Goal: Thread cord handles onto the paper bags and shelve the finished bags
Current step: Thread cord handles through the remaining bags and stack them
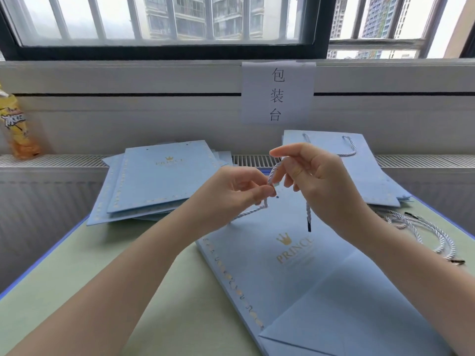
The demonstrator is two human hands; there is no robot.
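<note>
Head view looks down on a pale green table point(77, 265) with a blue edge, set against a white radiator grille below a barred window. One flat blue paper bag point(295, 273) lies in front of the person, its gold crown print facing up. Above it the left hand point(231, 194) pinches one twisted white cord point(273, 173) between thumb and fingertips, and the right hand point(316, 181) holds the same cord higher up with curled fingers, index finger extended; the cord's dark tip hangs just over the bag. A stack of unthreaded bags point(159, 181) lies at the far left, too overlapped to count. A smaller pile with a finished bag point(359, 170) on top sits at the far right. Loose cords point(431, 235) coil near the right edge. A yellow bottle point(18, 124) stands on the sill, and a paper sign point(277, 93) hangs on the wall.
</note>
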